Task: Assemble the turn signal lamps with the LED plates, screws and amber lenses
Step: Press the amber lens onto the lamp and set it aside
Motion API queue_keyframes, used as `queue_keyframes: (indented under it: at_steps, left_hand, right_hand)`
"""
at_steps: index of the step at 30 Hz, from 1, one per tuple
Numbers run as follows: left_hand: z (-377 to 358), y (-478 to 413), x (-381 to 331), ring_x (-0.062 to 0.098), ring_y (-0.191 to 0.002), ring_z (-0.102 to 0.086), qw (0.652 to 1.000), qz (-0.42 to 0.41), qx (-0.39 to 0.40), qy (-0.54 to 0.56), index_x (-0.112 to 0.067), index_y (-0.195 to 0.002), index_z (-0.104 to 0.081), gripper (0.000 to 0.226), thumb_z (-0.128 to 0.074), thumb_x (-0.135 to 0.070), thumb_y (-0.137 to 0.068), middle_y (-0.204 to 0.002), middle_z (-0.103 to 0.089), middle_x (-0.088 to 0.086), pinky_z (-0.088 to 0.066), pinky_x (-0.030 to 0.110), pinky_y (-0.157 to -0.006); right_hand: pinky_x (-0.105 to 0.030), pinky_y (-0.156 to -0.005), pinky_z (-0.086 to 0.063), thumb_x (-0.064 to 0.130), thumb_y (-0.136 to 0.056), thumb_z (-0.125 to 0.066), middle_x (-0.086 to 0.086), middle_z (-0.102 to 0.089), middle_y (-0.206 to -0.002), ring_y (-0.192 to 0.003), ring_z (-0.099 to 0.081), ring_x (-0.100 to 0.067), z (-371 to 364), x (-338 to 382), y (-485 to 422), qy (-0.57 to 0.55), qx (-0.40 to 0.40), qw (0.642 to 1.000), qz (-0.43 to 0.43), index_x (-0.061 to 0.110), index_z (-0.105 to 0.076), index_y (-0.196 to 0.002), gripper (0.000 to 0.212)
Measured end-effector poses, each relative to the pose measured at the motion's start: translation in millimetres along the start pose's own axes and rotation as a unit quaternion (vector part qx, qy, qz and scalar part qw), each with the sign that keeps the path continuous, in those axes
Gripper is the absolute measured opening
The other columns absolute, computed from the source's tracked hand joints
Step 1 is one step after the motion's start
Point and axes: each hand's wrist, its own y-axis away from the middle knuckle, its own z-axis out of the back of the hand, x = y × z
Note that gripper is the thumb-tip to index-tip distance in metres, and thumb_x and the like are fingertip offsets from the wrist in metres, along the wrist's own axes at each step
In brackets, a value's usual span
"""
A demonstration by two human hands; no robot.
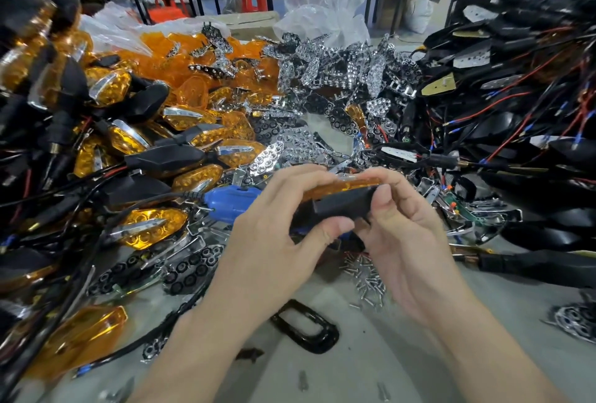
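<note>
Here the left hand and right hand both grip one lamp, amber lens up, above the counter. A blue driver lies just behind the left hand, screws under the right; finished lamps crowd left, plates behind, wired housings right.

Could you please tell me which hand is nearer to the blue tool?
Left. The left hand sits just right of the blue tool, overlapping its end; the right hand is farther right, gripping the far end of the lamp.
</note>
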Motion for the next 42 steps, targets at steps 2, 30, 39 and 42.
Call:
queue_keyframes:
  at_steps: [2,30,39,42]
  left_hand:
    - [1,0,1,-0.010,-0.123,-0.048,1.000,-0.005,-0.004,-0.027,-0.037,-0.128,-0.055,0.045,-0.063,-0.049,-0.085,-0.131,-0.051,-0.028,-0.037,0.008,-0.099]
    - [0,5,-5,-0.001,-0.106,-0.057,0.999,-0.028,-0.023,-0.012,-0.031,-0.121,-0.059,0.033,-0.065,-0.033,-0.088,-0.120,-0.054,-0.020,-0.050,0.026,-0.080]
    - [14,1,-3,0.014,-0.098,-0.068,0.981,0.090,0.029,0.171,-0.030,-0.123,-0.062,0.032,-0.049,-0.046,-0.098,-0.106,-0.072,-0.012,-0.056,0.041,-0.085]
    - [12,2,-2,0.008,-0.103,-0.067,0.980,0.094,0.044,0.168,-0.036,-0.123,-0.060,0.031,-0.047,-0.046,-0.098,-0.110,-0.071,-0.016,-0.055,0.035,-0.089]
  right_hand:
    - [-0.029,-0.083,-0.060,0.020,-0.090,-0.055,-0.021,-0.061,-0.112,-0.098,-0.065,-0.025,-1,2,0,-0.015,-0.020,1.000,-0.007,0.006,-0.061,-0.109,0.025]
    - [-0.042,-0.093,-0.055,0.046,-0.103,-0.043,-0.014,-0.063,-0.134,-0.115,-0.063,-0.030,-5,-7,4,-0.043,0.055,0.997,-0.039,0.021,-0.056,-0.108,0.029]
    - [-0.041,-0.096,-0.056,0.042,-0.080,-0.083,-0.011,-0.069,-0.129,-0.123,-0.064,-0.031,-8,-4,4,0.095,0.055,0.993,0.031,0.022,-0.066,-0.125,0.051]
    - [-0.057,-0.105,-0.050,0.045,-0.079,-0.083,-0.012,-0.070,-0.128,-0.126,-0.062,-0.037,-5,-4,3,0.137,0.037,0.989,0.051,0.015,-0.063,-0.127,0.060]
